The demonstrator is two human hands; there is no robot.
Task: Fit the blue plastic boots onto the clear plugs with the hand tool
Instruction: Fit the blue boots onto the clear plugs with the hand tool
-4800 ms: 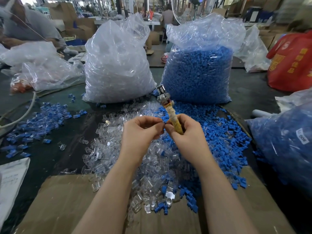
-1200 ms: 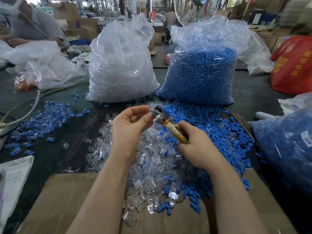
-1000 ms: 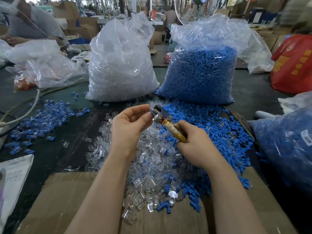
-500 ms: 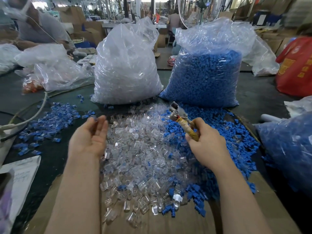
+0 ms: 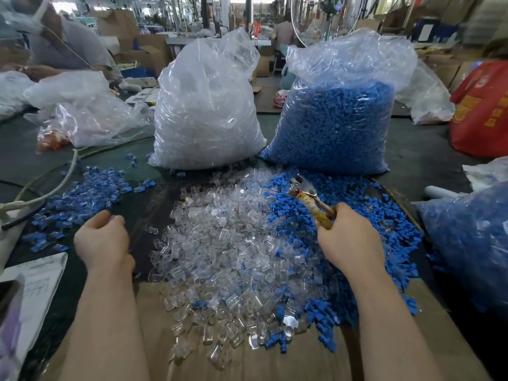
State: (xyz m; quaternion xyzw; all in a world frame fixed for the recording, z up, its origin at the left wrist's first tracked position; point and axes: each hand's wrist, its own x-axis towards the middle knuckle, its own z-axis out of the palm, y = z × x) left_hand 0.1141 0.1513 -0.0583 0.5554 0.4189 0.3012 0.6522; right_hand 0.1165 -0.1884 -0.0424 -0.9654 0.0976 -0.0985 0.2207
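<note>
Two bare hands over heaps of loose parts on a dark tabletop (image 5: 428,149), the tool in the right one.

Beyond the hands stand two big bags, a clear bag (image 5: 206,105) of plugs on the left and a blue bag (image 5: 335,125) of boots on the right. Between the hands lies the heap of clear plugs (image 5: 220,243), spilling onto cardboard (image 5: 247,364); the blue boots (image 5: 365,215) lie under and past the right hand. A smaller scatter of fitted pieces (image 5: 77,199) lies just beyond the left hand. The right hand (image 5: 349,240) has its grip wrapped round the tool (image 5: 310,200), whose metal head points up and away. The left hand (image 5: 101,240) hangs loosely curled with nothing in its grip.
</note>
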